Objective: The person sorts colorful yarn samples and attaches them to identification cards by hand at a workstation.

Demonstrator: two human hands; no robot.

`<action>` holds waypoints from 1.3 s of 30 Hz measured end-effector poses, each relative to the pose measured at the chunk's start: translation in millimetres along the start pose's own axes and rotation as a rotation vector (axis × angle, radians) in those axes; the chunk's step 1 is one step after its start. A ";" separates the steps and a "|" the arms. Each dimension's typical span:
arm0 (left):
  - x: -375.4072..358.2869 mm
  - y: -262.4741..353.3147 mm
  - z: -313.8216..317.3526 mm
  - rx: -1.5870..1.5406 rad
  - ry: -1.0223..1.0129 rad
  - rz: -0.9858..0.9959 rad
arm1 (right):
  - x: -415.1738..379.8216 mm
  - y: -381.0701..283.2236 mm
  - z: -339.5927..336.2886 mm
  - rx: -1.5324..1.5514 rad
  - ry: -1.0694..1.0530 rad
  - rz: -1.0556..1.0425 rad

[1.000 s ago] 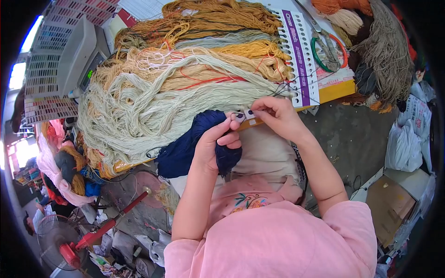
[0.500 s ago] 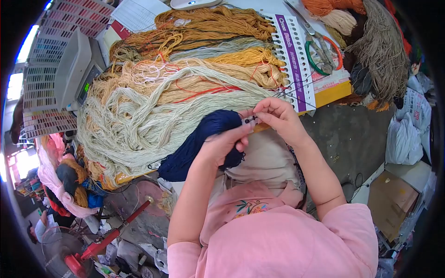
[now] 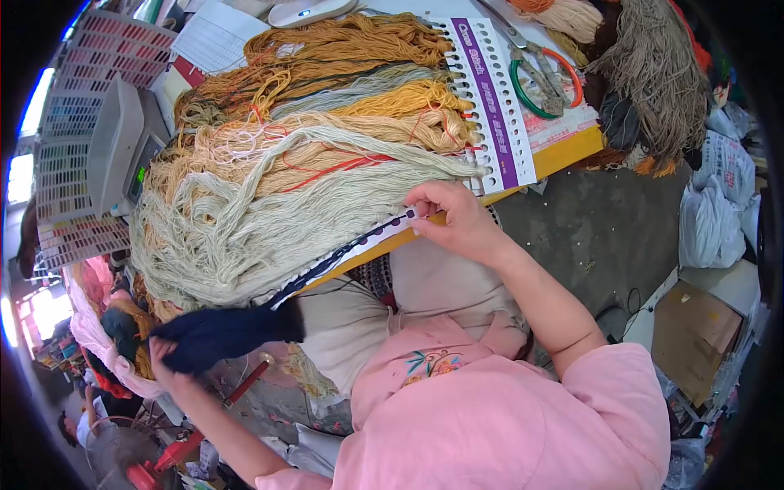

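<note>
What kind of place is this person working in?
Probably a small thread or embroidery workshop: skeins of coloured thread cover the table, a punched card reads "Cross Stitch", and scissors lie nearby.

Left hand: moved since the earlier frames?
Yes. Judged against the purple-striped punched card, the left hand has moved far to the left and down the image, taking the navy yarn with it.

One head-worn camera, looking forward and steeply down.
From above the pink shirt (image 3: 506, 425), the wide view with dark curved edges faces over the lap (image 3: 449, 282) to the table (image 3: 563, 162), seen aslant from within arm's reach. The right hand (image 3: 459, 222) falls near the middle, the left hand (image 3: 169, 366) at lower left; the fan (image 3: 124, 456) sits farther off.
</note>
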State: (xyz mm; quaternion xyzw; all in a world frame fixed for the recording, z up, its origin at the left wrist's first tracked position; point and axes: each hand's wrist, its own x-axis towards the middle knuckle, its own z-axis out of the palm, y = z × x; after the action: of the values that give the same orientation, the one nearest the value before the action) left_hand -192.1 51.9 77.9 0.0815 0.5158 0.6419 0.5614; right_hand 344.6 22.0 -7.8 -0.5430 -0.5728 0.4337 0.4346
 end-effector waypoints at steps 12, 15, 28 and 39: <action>-162.7 -191.4 143.7 0.123 -0.362 -0.579 | -15.5 -19.4 18.0 -0.050 0.174 -0.117; -170.4 -219.2 179.3 0.153 -0.555 -0.588 | -33.4 -38.2 24.0 0.058 -0.009 0.058; -167.8 -234.8 181.0 0.005 -0.668 -0.664 | -36.4 -67.6 31.5 0.890 -0.283 0.510; -154.6 -230.8 193.8 -0.130 -0.634 -0.689 | -29.6 -60.8 33.4 0.807 -0.228 0.451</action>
State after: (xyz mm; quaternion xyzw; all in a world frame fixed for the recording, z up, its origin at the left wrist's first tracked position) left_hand 142.5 0.5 65.4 0.0624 0.2744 0.3929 0.8755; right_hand 298.4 -10.5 42.1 -0.3905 -0.2704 0.7621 0.4400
